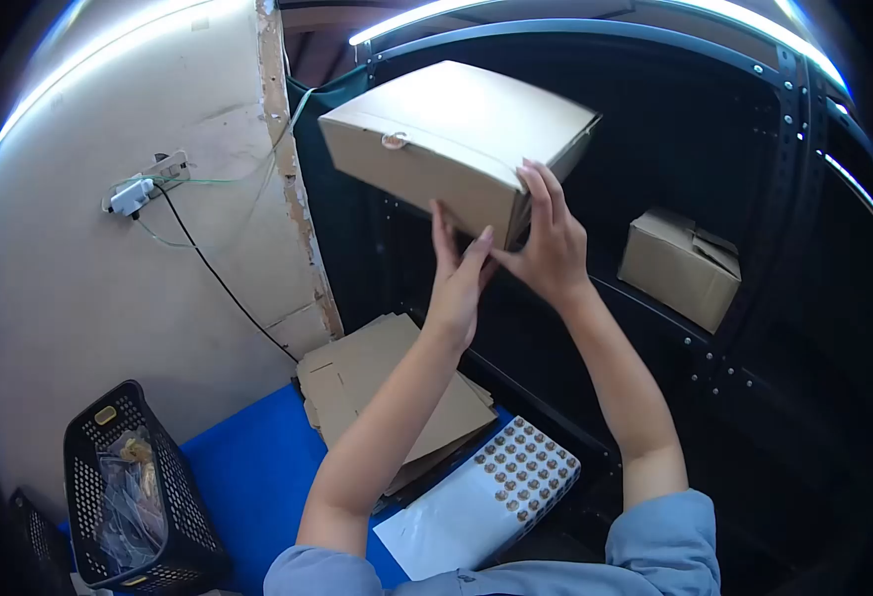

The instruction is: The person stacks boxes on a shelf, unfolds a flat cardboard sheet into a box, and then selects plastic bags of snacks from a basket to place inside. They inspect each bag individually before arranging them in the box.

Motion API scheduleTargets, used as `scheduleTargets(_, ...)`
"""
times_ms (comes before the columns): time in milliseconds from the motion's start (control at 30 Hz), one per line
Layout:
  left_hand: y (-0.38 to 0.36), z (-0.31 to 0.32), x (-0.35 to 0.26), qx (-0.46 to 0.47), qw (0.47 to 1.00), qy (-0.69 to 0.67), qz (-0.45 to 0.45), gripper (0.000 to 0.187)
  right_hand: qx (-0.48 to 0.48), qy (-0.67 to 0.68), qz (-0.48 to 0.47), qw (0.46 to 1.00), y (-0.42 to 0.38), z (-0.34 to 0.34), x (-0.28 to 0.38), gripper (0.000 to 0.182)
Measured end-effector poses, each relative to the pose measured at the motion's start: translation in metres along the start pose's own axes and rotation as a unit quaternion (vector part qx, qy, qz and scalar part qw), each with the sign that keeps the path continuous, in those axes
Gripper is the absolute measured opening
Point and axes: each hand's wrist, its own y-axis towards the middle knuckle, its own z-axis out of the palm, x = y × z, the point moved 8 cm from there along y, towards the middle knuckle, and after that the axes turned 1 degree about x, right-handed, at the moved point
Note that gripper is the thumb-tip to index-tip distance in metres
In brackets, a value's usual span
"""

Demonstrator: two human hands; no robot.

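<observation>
A closed cardboard box [416, 174] is held up in front of me, tilted, with a small round sticker on its front edge. My left hand [456, 273] supports it from below, its fingers on the front face and underside. At the box's near right corner, my right hand [553, 233] grips with fingers over the top edge and the thumb low. Below my arms lies a stack of flat cardboard blanks [377, 372]. Nearer to me is a white sheet [446, 531] bearing rows of round brown stickers [526, 467].
A second cardboard box [680, 266] sits on the black metal shelf [645, 308] at the right. A black perforated basket [183, 512] with plastic bags stands on the blue surface [247, 452]. A plug with cables [133, 196] is in the wall socket.
</observation>
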Motion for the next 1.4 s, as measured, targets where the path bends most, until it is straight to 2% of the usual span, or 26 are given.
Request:
scheduleTargets(67, 0.013, 0.006, 0.003, 0.041, 0.998, 0.045, -0.023, 0.069, 0.049, -0.030, 0.028, 0.998, 0.018, 0.017, -0.011, 0.080)
scheduleTargets(100, 0.024, 0.009, 0.022, 0.023, 0.999, 0.028, -0.026, 0.069, 0.072, -0.026, 0.019, 0.997, 0.022, 0.025, -0.032, 0.080)
scheduleTargets(167, 0.043, 0.011, 0.033, 0.073, 0.991, 0.093, -0.068, 0.065, 0.086, -0.049, 0.005, 0.995, 0.037, 0.042, -0.048, 0.082)
scheduleTargets(333, 0.063, 0.027, 0.039, 0.127, 0.970, 0.204, -0.037, 0.074, 0.094, -0.050, 0.076, 0.991, 0.063, 0.070, -0.084, 0.087)
scheduleTargets(433, 0.063, 0.028, 0.043, 0.129, 0.967, 0.217, -0.035, 0.075, 0.093, -0.057, 0.113, 0.988, 0.082, 0.088, -0.103, 0.087)
scheduleTargets(467, 0.062, 0.023, 0.049, 0.123, 0.966, 0.215, -0.075, 0.076, 0.100, -0.061, 0.112, 0.987, 0.089, 0.095, -0.108, 0.091)
scheduleTargets(567, 0.058, 0.007, 0.065, 0.124, 0.965, 0.206, -0.105, 0.075, 0.122, -0.082, 0.105, 0.984, 0.103, 0.122, -0.125, 0.092)
scheduleTargets(633, 0.055, -0.008, 0.071, 0.113, 0.965, 0.211, -0.105, 0.073, 0.120, -0.089, 0.099, 0.984, 0.113, 0.134, -0.137, 0.094)
scheduleTargets(700, 0.050, -0.028, 0.080, 0.103, 0.965, 0.202, -0.132, 0.072, 0.164, -0.118, 0.133, 0.970, 0.117, 0.153, -0.157, 0.096)
scheduleTargets(833, 0.037, -0.077, 0.095, 0.067, 0.967, 0.190, -0.156, 0.066, 0.164, -0.106, 0.134, 0.972, 0.115, 0.185, -0.181, 0.099)
scheduleTargets(967, 0.007, -0.132, 0.113, 0.031, 0.959, 0.212, -0.183, 0.060, 0.182, -0.129, 0.135, 0.965, 0.117, 0.219, -0.200, 0.112)
scheduleTargets(1000, -0.003, -0.150, 0.119, 0.016, 0.955, 0.228, -0.190, 0.058, 0.188, -0.132, 0.132, 0.964, 0.118, 0.226, -0.202, 0.116)
scheduleTargets(1100, -0.042, -0.220, 0.145, -0.066, 0.940, 0.245, -0.228, 0.048, 0.177, -0.127, 0.119, 0.969, 0.118, 0.241, -0.205, 0.112)
scheduleTargets(1167, -0.074, -0.283, 0.158, -0.155, 0.905, 0.335, -0.209, 0.041, 0.176, -0.117, 0.121, 0.970, 0.118, 0.248, -0.209, 0.112)
scheduleTargets(1233, -0.111, -0.333, 0.159, -0.233, 0.844, 0.458, -0.152, 0.038, 0.174, -0.110, 0.124, 0.971, 0.118, 0.252, -0.213, 0.111)
scheduleTargets(1367, -0.182, -0.382, 0.153, -0.348, 0.706, 0.579, -0.212, 0.049, 0.174, -0.091, 0.118, 0.973, 0.118, 0.258, -0.219, 0.110)
scheduleTargets(1400, -0.189, -0.381, 0.148, -0.349, 0.706, 0.579, -0.212, 0.049, 0.177, -0.085, 0.119, 0.973, 0.118, 0.262, -0.221, 0.109)
